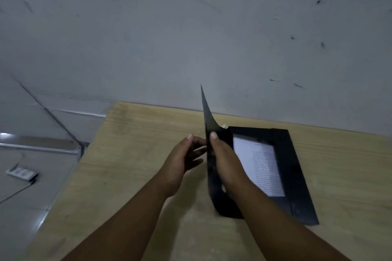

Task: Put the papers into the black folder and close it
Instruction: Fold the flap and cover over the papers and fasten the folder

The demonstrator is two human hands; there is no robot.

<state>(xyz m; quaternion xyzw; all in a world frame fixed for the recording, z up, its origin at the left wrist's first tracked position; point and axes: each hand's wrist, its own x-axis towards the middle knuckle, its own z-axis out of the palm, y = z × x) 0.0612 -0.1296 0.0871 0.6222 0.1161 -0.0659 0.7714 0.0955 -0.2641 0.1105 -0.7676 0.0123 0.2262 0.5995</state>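
The black folder point(297, 176) lies on the wooden table point(127, 154), right of centre. Printed white papers point(258, 167) rest inside its right half, framed by black flaps. The folder's front cover point(209, 121) stands upright on its spine edge, its top corner curling. My right hand point(224, 159) grips this cover from the right, thumb on the near edge. My left hand point(184, 154) is on the cover's left side, fingers spread and touching its outer face.
A grey wall rises straight behind the table's far edge. To the left the table ends above a tiled floor, where a white power strip point(21, 174) and a metal rail point(42, 146) lie.
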